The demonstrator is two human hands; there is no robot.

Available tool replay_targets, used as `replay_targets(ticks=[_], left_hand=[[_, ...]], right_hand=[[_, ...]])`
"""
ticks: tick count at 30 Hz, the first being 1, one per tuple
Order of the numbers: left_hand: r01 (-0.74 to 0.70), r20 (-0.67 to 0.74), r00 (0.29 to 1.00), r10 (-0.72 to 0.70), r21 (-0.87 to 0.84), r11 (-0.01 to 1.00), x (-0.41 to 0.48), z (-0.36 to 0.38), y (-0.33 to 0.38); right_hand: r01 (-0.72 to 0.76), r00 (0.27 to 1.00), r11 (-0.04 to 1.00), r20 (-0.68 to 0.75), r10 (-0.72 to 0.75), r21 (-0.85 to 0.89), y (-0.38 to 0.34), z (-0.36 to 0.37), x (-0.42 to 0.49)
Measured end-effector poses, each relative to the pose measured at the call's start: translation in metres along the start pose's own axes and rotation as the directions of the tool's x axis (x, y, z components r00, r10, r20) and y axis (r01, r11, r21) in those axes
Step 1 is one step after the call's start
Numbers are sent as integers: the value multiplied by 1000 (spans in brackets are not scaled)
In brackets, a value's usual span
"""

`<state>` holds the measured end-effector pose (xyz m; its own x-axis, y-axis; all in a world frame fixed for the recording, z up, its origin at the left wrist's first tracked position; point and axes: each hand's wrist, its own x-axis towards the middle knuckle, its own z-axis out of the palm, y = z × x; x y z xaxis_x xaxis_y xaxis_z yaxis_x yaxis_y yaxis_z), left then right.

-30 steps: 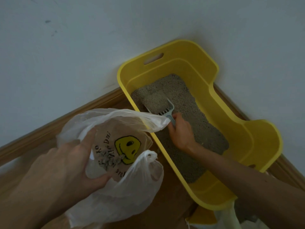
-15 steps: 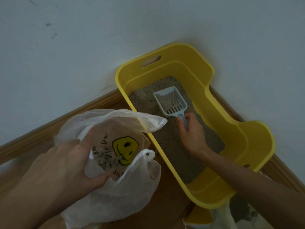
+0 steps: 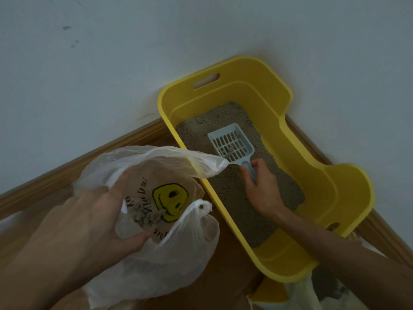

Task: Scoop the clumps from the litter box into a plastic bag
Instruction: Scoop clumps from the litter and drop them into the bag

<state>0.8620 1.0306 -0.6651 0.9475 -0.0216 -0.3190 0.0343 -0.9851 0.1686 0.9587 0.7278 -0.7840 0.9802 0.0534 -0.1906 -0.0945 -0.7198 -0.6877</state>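
A yellow litter box (image 3: 348, 198) stands in the room corner, its floor covered with grey litter (image 3: 225, 191). My right hand (image 3: 261, 186) grips the handle of a light blue slotted scoop (image 3: 231, 143), held above the litter with a few small clumps (image 3: 229, 152) left on its grid. To the left of the box, my left hand (image 3: 93, 222) holds open a thin white plastic bag (image 3: 161, 260) with a yellow smiley print. Several grey clumps (image 3: 148, 217) lie inside the bag.
A white wall (image 3: 134, 63) and a wooden skirting board (image 3: 67, 171) close off the corner behind the box. The wooden floor (image 3: 232, 285) shows between bag and box. Another whitish bag (image 3: 299, 298) lies at the bottom edge, under the box's near end.
The scoop has come up out of the litter; the loose grains have sifted through, leaving a few clumps on it. My left hand keeps the bag open in the same place.
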Motion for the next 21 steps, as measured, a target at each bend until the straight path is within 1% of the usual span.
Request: replay_targets(ticks=[3,6,8,11,14,16,18,21], left_hand=[[-12,-5,1000,12,-9,1000,0,0,0],[-23,-35,999,23,2,1000,0,1,-2],[-19,-33,999,19,3,1000,-1,1,-2],[-25,-9,1000,25,-4,1000,-1,2,-2],[-33,-6,999,33,-59,998,-1,4,0],[-29,1,1000,30,-78,997,-1,3,1],[-36,6,999,37,-79,996,-1,2,2],[-40,-1,999,40,-42,998,0,5,1]], right_hand=[[24,999,1000,23,-23,-8,-2,0,0],[27,1000,1000,8,-27,9,-5,-1,-1],[36,999,999,9,-36,11,-8,-3,-1],[36,999,998,-32,-34,60,-14,-10,1],[65,997,997,-36,-64,40,-20,-20,0],[56,998,995,-35,-53,81,-24,-25,-3],[49,999,995,-22,-47,82,-27,-30,-6],[23,1000,994,8,-24,109,-28,-40,-15]])
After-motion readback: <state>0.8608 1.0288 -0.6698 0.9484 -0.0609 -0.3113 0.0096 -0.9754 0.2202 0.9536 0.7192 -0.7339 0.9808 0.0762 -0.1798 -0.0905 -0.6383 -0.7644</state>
